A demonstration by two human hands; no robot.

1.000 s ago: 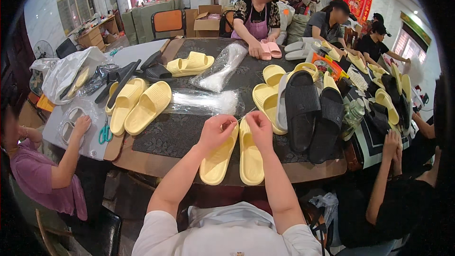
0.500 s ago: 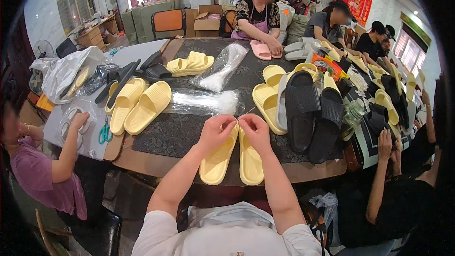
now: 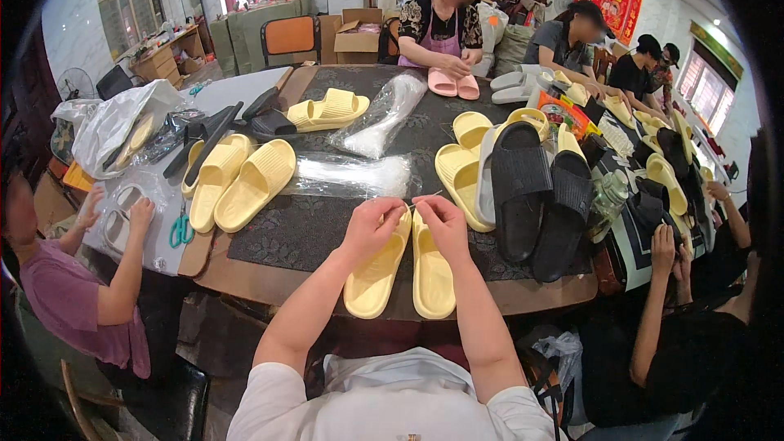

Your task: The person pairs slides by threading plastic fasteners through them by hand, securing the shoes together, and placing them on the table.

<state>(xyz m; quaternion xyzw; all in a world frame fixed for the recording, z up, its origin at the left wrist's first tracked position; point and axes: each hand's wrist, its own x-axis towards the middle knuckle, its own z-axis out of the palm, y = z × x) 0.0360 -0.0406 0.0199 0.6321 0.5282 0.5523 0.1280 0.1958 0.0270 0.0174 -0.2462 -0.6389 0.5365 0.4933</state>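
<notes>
Side by side at the table's near edge lie two pale yellow slide sandals, the left slide [image 3: 375, 282] and the right slide [image 3: 432, 282]. Over their far ends, my left hand [image 3: 374, 224] and my right hand [image 3: 442, 224] are closed in pinches close together. A thin cable tie [image 3: 438, 193] pokes out beside my right fingertips; most of it is hidden by the fingers. Just beyond my hands is a clear bag of white cable ties [image 3: 359, 175], with a second bag of ties [image 3: 384, 124] farther off.
Another yellow pair [image 3: 255, 185] lies to the left, near teal scissors [image 3: 181, 231]. On the right, black slides [image 3: 521, 188] lean against grey and yellow ones. Across the table a co-worker handles pink slides [image 3: 453, 85]; a person at left handles white slides [image 3: 122, 216].
My hands have barely shifted, still pinched together; the tie's visible end sits slightly differently. Across the table, the pink slides have been turned side by side. The person at left has moved both hands.
</notes>
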